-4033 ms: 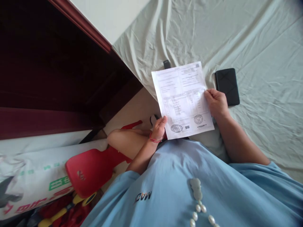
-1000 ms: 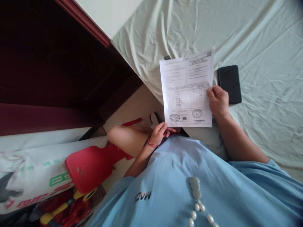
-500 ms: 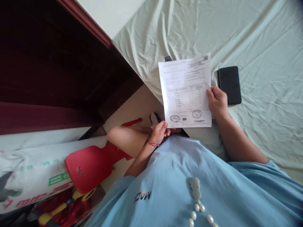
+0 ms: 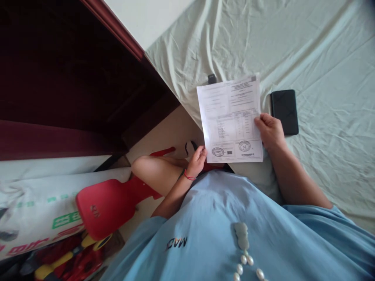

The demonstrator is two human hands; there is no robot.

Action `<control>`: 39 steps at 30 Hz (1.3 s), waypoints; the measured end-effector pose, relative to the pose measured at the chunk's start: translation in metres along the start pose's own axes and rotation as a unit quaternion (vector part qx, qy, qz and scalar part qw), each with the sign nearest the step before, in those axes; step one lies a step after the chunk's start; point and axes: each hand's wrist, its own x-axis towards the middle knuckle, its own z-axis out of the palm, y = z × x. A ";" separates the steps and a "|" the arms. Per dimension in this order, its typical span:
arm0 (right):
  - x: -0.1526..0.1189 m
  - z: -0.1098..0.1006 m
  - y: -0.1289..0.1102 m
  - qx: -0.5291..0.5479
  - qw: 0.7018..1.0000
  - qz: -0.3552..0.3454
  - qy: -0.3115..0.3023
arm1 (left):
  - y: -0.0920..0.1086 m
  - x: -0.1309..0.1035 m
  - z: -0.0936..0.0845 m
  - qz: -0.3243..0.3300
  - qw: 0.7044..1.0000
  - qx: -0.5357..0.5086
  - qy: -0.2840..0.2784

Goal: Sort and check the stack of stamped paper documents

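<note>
A printed paper sheet (image 4: pixel 231 117) with a table and two stamps near its lower edge is held between both hands. My left hand (image 4: pixel 197 162), with a red string bracelet at the wrist, is closed on the sheet's lower left edge. On the opposite side, my right hand (image 4: pixel 272 132) pinches the right edge below the middle. Just beyond that hand a black flat case or device (image 4: pixel 284 112) lies on the pale green sheet. A small dark object (image 4: pixel 211 79) shows behind the paper's top left; its kind is unclear.
The pale green bed sheet (image 4: pixel 322 70) spreads across the right side. A dark red wooden furniture piece (image 4: pixel 73 78) stands at left. Below it are a red plastic chair (image 4: pixel 105 208), a white printed sack (image 4: pixel 38 203) and a yellow-handled tool (image 4: pixel 55 265).
The paper sits slightly lower in view and more of the small dark object behind it shows. My left hand has moved a little up the paper's left edge. Both hands keep hold.
</note>
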 end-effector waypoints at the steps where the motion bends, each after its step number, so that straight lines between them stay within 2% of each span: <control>1: -0.001 0.001 -0.002 0.026 1.000 0.011 -0.005 | 0.004 0.002 0.001 0.007 1.000 0.001 0.011; 6: -0.008 0.002 -0.013 0.102 0.993 0.040 -0.047 | 0.035 0.012 0.007 0.048 0.996 -0.030 0.063; 10: -0.015 0.001 -0.022 0.122 0.987 0.069 -0.074 | 0.060 0.021 0.012 0.043 0.990 -0.123 0.054; 13: -0.017 0.001 -0.029 0.133 0.986 0.070 -0.075 | 0.071 0.030 0.013 0.007 0.979 -0.204 0.022; 15: -0.018 0.000 -0.033 0.139 0.986 0.059 -0.073 | 0.078 0.037 0.012 0.009 0.976 -0.218 0.003; 17: -0.017 -0.004 -0.039 0.142 0.985 0.050 -0.082 | 0.086 0.048 0.008 0.062 0.981 -0.183 -0.013; 19: -0.016 -0.008 -0.045 0.138 0.983 0.040 -0.111 | 0.099 0.061 0.000 0.141 0.982 -0.115 -0.049; 22: -0.009 -0.017 -0.056 0.122 0.983 -0.001 -0.138 | 0.122 0.084 -0.012 0.233 0.965 -0.035 -0.113; 24: -0.002 -0.022 -0.064 0.116 0.983 -0.051 -0.136 | 0.134 0.097 -0.017 0.271 0.954 -0.022 -0.124; 27: 0.009 -0.029 -0.071 0.096 0.976 -0.124 -0.148 | 0.140 0.108 -0.013 0.287 0.951 -0.055 -0.100; 29: 0.014 -0.031 -0.071 0.062 0.975 -0.139 -0.162 | 0.137 0.108 -0.004 0.283 0.952 -0.087 -0.078; 34: 0.018 -0.034 -0.064 -0.008 0.977 -0.120 -0.179 | 0.136 0.101 0.016 0.260 0.959 -0.079 -0.083; 39: 0.020 -0.034 -0.058 0.033 0.981 -0.083 -0.173 | 0.148 0.102 0.010 0.256 0.957 -0.074 -0.114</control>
